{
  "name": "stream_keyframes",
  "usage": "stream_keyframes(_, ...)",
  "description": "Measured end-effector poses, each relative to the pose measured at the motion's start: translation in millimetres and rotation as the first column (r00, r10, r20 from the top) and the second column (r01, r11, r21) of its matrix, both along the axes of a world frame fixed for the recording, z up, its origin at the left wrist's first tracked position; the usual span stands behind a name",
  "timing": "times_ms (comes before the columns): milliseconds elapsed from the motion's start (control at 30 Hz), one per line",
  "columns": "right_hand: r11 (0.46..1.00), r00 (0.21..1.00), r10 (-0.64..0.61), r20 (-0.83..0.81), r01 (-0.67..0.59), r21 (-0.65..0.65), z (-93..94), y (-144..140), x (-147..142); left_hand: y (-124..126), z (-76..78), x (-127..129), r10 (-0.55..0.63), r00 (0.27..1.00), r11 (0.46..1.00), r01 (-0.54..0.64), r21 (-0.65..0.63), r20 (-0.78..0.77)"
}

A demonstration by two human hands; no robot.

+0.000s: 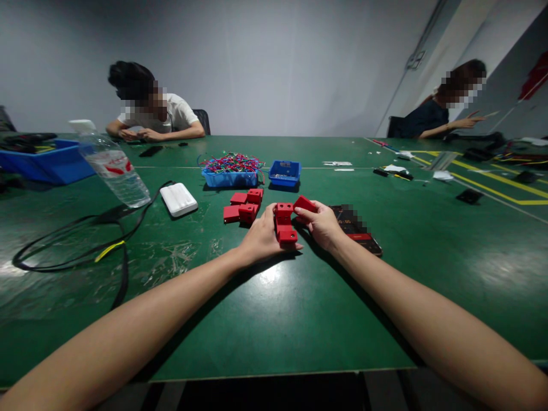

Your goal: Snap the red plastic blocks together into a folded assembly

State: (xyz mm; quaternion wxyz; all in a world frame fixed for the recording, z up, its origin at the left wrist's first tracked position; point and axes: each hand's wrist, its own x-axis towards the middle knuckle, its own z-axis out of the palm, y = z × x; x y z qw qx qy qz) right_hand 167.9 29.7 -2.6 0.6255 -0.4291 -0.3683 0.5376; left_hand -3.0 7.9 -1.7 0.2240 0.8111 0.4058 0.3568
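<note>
The left hand (262,235) grips a stepped red block (284,219) beside loose red parts (232,214); the right hand (322,225), against a smartphone (365,242), pinches a red piece (305,204).

Red block (283,221) looks like smooth plastic, semi-matt fin. Tabletop (274,325) surf. is smooth, glossy. Bottle (115,165) is clr., shiny plastic. Blue bin (283,182) is plastic; white device (178,200) has smooth casing.

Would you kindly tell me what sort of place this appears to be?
Likely an assembly workshop: a long green table, a blue bin heaped with coloured wires, and several red blocks suggest it.
</note>
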Motion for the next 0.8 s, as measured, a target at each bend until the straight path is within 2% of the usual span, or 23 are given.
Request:
stream_keyframes(267, 1.000, 0.994, -0.031, 0.103, 0.030, 0.009, 0.1, -0.9, 1.2, -0.9, 1.0, 0.0, -0.002, 1.000, 1.000, 0.002, -0.001, 0.006)
stream_keyframes(433, 0.999, 0.994, -0.048, 0.102, 0.047, 0.014, -0.6, 0.5, 2.0, -0.8, 0.5, 0.2, 0.003, 1.000, 1.000, -0.003, -0.013, 0.002)
stream_keyframes(633, 0.996, 0.989, -0.003, 0.149, -0.010, 0.087, 5.7, -3.7, -1.2, 0.1, -0.5, -0.7, -0.006, 1.000, 1.000, 0.006, -0.008, -0.006)
stream_keyframes(800, 0.982, 0.980, -0.067, 0.187, 0.031, 0.188, 6.8, -3.4, -2.9, -0.6, 0.3, -0.6, 0.003, 1.000, 1.000, -0.003, -0.014, -0.016)
